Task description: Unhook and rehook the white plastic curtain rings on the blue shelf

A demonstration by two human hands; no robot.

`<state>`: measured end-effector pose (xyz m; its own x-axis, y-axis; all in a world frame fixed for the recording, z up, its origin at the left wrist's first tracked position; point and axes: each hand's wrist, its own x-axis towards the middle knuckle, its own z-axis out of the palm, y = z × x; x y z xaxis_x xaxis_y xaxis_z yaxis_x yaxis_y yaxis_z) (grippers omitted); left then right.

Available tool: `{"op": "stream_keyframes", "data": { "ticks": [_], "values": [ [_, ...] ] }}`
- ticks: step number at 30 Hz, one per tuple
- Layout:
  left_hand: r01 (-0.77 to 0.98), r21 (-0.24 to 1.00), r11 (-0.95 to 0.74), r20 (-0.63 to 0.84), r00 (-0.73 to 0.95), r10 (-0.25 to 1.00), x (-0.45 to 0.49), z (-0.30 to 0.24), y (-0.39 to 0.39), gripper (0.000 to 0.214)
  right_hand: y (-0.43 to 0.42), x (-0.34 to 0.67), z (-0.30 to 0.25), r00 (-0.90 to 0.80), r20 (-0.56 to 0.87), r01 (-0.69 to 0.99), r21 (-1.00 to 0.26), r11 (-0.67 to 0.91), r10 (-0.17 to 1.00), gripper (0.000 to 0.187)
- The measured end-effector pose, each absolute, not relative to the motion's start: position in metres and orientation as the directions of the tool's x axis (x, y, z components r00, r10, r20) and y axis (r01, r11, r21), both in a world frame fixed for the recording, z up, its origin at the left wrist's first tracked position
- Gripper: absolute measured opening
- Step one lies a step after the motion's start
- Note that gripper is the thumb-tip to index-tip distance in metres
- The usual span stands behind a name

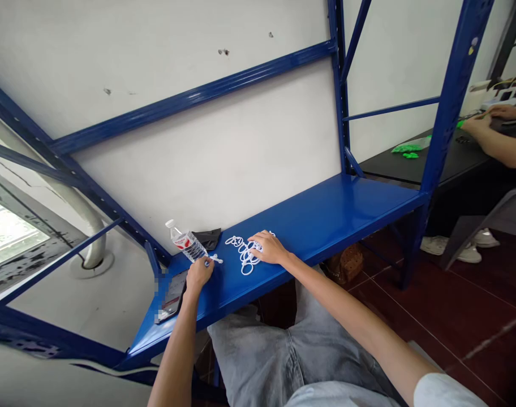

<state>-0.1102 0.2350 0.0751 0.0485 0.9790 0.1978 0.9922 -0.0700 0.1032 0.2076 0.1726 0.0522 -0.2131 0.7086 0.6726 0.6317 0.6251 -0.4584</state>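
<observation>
My open right hand (269, 249) lies flat, steadying the tangle of white plastic loops (243, 255) on the blue steel shelf (326, 217); my curled left hand (198, 274) pinches a white plastic strip (214, 259) beside a clear water bottle (185, 243).

The left hand (198, 275) reaches forward on a bare forearm (177, 350) that rises steeply from the bottom edge of the view, its wrist slightly bent, its knuckles uppermost and its fingers (202, 270) curled downward close together, with their tips hidden beneath the hand. The right hand (269, 249) lies flatter and palm down, its fingers (256, 240) spread and pointing left, its wrist (289, 259) nearly straight. The long bare right arm (347, 322) stretches diagonally from a pale short sleeve (447, 393) at the lower right, well apart from the left forearm.
</observation>
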Motion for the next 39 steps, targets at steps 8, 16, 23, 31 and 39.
{"op": "stream_keyframes", "data": {
  "ticks": [8, 16, 23, 31, 39],
  "values": [
    [0.983, 0.014, -0.184, 0.278, 0.172, 0.945, -0.097, 0.111, 0.214, 0.025, 0.170, 0.208, 0.055, -0.220, 0.654, 0.631, -0.471, 0.617, 0.724, 0.033],
    [0.865, 0.142, -0.481, 0.344, 0.413, 0.843, -0.065, 0.138, 0.208, 0.037, 0.170, 0.209, 0.054, -0.222, 0.666, 0.626, -0.463, 0.628, 0.712, 0.030],
    [0.637, 0.567, -0.522, 0.293, 0.437, 0.850, -0.062, 0.136, 0.203, 0.058, 0.170, 0.209, 0.055, -0.217, 0.672, 0.615, -0.470, 0.633, 0.709, 0.028],
    [0.145, 0.963, -0.226, 0.141, 0.442, 0.886, -0.028, 0.099, 0.184, 0.057, 0.170, 0.210, 0.054, -0.280, 0.708, 0.567, -0.423, 0.707, 0.649, 0.034],
    [0.192, 0.942, -0.276, 0.177, 0.416, 0.892, -0.010, 0.091, 0.187, 0.051, 0.177, 0.208, 0.049, -0.291, 0.685, 0.573, -0.434, 0.695, 0.668, 0.017]
  ]
}}
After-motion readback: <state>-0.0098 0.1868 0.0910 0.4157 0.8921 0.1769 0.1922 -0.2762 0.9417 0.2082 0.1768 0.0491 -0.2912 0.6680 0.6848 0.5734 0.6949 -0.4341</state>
